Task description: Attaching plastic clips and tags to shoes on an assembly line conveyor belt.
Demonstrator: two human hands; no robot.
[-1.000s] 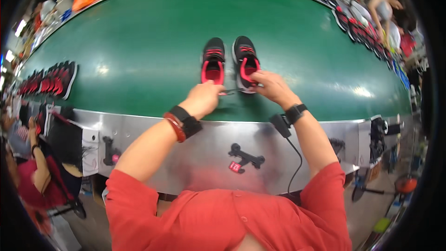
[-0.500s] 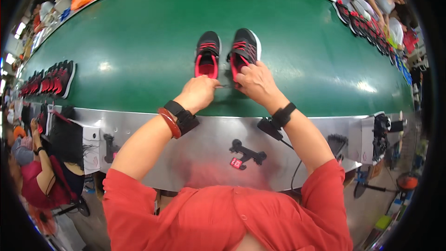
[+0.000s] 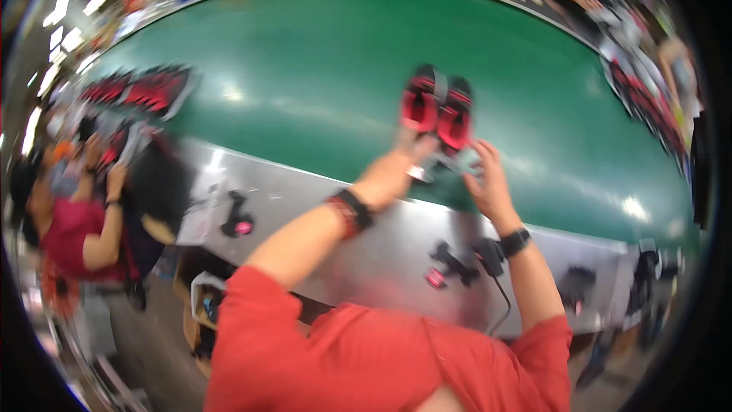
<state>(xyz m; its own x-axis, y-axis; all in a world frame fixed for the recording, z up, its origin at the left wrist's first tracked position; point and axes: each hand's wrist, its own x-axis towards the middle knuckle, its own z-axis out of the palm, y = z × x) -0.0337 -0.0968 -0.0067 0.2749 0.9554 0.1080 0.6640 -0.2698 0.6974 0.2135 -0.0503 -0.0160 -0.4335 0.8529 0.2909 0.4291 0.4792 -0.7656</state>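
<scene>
The right hand [image 3: 490,185] has left the right shoe [image 3: 457,116], fingers loosely spread, visibly empty, at its five o'clock. Blurred, black with red linings, the pair now sits closer. The left hand [image 3: 393,170] is at the left shoe's [image 3: 421,99] heel, six o'clock, grip unclear. Green desk [image 3: 305,69] gives room from nine round to three.

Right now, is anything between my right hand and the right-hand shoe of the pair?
Nothing visible: only a little green tabletop shows between your right hand and the right-hand shoe. A pale, blurred item shows beside your left hand, off that path.
</scene>
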